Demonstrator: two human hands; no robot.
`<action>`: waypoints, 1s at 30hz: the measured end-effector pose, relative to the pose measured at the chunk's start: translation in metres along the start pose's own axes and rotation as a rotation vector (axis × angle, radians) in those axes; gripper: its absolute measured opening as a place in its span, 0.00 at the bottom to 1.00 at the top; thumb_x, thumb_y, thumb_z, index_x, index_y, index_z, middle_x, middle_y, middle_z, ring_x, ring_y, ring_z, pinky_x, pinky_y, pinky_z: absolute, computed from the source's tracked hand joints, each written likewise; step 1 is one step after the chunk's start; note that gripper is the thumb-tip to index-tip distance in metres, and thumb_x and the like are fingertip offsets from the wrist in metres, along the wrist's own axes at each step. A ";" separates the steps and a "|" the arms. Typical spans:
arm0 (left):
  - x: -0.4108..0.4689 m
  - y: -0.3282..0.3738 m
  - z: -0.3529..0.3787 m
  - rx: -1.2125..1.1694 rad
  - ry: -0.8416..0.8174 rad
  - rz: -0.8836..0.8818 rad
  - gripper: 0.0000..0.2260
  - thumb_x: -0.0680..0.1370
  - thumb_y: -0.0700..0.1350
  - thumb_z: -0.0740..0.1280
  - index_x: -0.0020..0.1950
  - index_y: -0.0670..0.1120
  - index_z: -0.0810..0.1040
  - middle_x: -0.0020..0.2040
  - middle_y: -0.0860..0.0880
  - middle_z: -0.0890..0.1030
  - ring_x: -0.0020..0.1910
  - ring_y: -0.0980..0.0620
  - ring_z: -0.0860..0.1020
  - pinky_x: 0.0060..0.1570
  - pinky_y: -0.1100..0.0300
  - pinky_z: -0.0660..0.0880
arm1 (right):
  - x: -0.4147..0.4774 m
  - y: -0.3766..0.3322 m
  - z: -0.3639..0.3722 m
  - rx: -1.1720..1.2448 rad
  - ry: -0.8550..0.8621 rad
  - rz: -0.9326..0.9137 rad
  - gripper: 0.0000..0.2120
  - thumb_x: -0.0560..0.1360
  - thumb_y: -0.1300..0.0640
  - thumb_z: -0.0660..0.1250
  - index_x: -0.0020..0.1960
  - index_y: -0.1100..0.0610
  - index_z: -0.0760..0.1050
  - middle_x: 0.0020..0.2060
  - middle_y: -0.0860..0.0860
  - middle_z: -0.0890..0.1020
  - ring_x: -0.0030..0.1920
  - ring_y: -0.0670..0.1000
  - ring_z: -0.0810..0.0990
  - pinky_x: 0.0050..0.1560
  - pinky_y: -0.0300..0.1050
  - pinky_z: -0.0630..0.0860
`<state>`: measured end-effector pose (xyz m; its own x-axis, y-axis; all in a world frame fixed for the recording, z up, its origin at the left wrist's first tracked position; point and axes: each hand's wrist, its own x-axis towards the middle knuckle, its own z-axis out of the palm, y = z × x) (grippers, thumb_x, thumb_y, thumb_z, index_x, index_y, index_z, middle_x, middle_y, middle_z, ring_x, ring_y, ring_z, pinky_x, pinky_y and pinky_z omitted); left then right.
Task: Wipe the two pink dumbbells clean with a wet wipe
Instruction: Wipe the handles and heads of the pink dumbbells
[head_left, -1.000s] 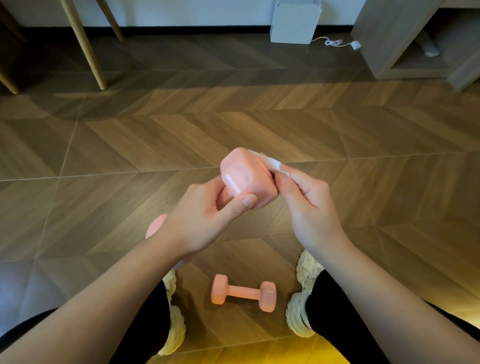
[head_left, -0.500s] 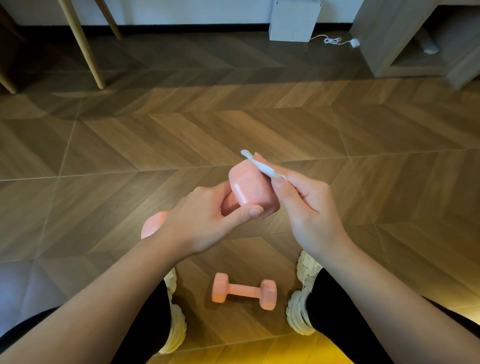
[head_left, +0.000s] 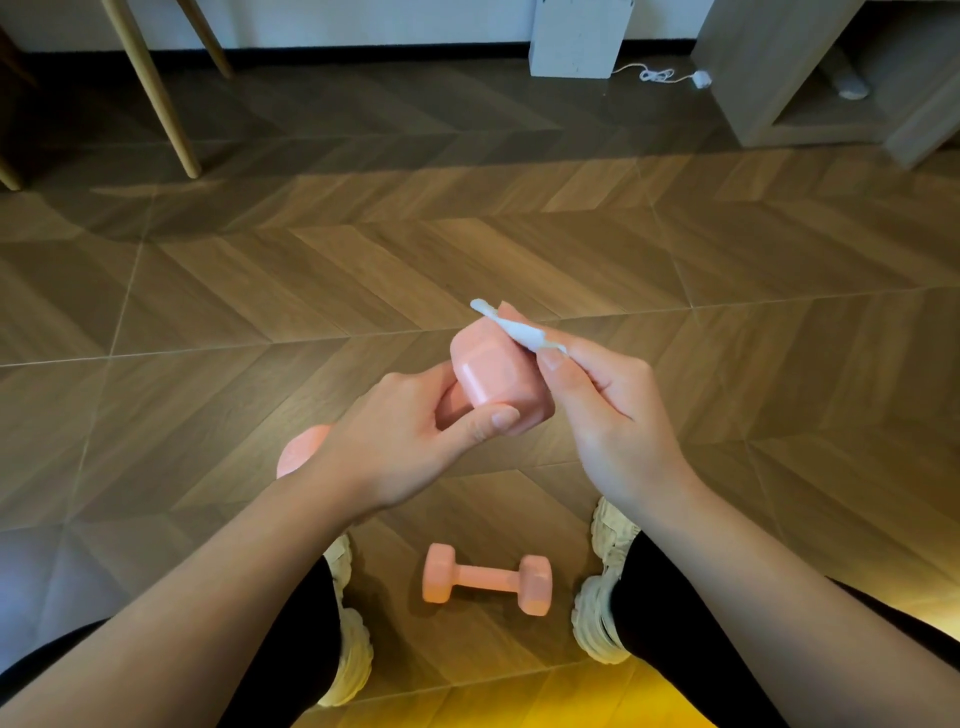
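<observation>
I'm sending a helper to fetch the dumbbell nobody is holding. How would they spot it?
Look down at the wooden floor, between the two cream shoes. The floor dumbbell lies flat there, alone, while the held dumbbell is up in the left hand.

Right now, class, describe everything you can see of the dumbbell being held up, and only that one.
The held dumbbell is pale pink with a smooth matte coating and faceted heads with rounded edges. The left hand grips its handle, thumb pressed on the near head; the handle is mostly hidden. The other head peeks out behind the left wrist. It tilts up to the right, above the floor. The right hand presses a white wipe on the head's upper edge.
</observation>
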<state>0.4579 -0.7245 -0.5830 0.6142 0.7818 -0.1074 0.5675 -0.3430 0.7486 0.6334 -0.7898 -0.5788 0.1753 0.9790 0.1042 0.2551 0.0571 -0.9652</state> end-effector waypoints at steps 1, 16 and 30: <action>0.000 0.000 0.000 0.004 -0.008 0.000 0.18 0.68 0.77 0.53 0.38 0.66 0.71 0.32 0.69 0.75 0.32 0.63 0.73 0.30 0.58 0.59 | 0.001 0.000 0.000 -0.008 -0.001 0.010 0.16 0.82 0.59 0.56 0.64 0.50 0.78 0.58 0.46 0.83 0.59 0.47 0.80 0.60 0.50 0.77; 0.003 -0.002 0.004 -0.080 -0.028 -0.039 0.21 0.68 0.75 0.53 0.35 0.59 0.70 0.29 0.69 0.74 0.31 0.65 0.72 0.32 0.69 0.64 | 0.000 -0.003 -0.001 -0.004 0.001 0.014 0.17 0.82 0.59 0.55 0.64 0.60 0.78 0.61 0.50 0.82 0.63 0.47 0.78 0.64 0.51 0.74; 0.004 -0.002 0.004 -0.181 -0.043 -0.149 0.25 0.67 0.75 0.55 0.37 0.53 0.73 0.26 0.58 0.74 0.26 0.58 0.69 0.33 0.57 0.67 | -0.003 -0.004 -0.002 -0.042 0.005 -0.037 0.16 0.83 0.59 0.56 0.64 0.58 0.79 0.57 0.47 0.83 0.59 0.44 0.79 0.60 0.44 0.75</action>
<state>0.4612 -0.7227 -0.5877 0.5560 0.7927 -0.2501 0.5483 -0.1236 0.8271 0.6337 -0.7931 -0.5752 0.1696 0.9754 0.1409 0.3009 0.0849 -0.9499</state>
